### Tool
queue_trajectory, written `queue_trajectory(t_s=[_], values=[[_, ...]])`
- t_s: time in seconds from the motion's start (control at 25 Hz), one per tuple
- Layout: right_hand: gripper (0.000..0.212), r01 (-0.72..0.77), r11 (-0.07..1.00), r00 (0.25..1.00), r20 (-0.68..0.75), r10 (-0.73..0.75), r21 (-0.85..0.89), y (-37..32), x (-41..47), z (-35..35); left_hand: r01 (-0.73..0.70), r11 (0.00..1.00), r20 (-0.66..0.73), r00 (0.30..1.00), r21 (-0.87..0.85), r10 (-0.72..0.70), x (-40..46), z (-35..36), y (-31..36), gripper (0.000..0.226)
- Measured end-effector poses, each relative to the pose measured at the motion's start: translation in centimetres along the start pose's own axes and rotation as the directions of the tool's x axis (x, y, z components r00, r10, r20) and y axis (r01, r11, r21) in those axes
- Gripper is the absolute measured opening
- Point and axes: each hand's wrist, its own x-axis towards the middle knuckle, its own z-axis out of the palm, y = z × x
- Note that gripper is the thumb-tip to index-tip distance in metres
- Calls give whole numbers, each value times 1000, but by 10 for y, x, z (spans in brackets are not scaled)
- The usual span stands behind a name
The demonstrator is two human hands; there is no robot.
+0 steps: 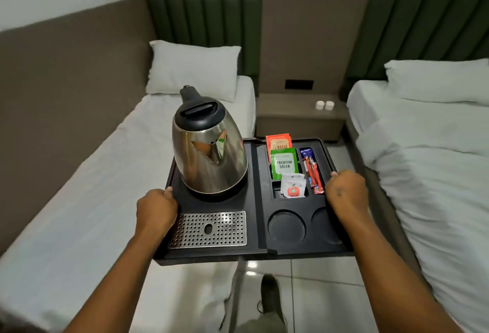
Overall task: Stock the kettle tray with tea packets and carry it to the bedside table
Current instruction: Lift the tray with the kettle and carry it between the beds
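Legible text appears on two tea packets standing in the tray's compartment. The orange packet (278,142), at the back, reads "CLASSIC". The green packet (284,163), in front of it, reads "PREMIUM GREEN" on a white label. Print on the white packet (292,186) and the sachets (312,171) is too small to read.

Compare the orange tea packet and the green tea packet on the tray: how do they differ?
The orange packet reads CLASSIC; the green packet reads PREMIUM GREEN. The orange packet sits at the far end of the slot, the green packet nearer the person. The green packet's face shows whole, while it covers the orange packet's lower part. Both stand in the same compartment of the black tray, right of the kettle, and look alike in size and shape.
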Motion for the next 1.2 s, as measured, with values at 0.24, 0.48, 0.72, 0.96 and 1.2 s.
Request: queue_trajectory(t_s=[0.24,0.48,0.72,0.96,1.2], values=[[32,-26,999,999,-42,25,-24,10,222,58,-79,996,33,996,28,78,170,124,156,51],[35,-65,998,997,-40,65,-5,-8,434,123,-60,998,103,993,-25,62,327,229,298,54],[34,-202,979,978,58,200,25,-11,669,228,-95,995,89,991,-40,99,504,360,425,54],[28,-324,946,930,183,318,5,-7,933,380,-131,990,51,990,54,128,711,544,536,43],[23,-406,912,874,266,406,-58,58,1128,599,-96,991,84,993,92,88,895,778,548,41]])
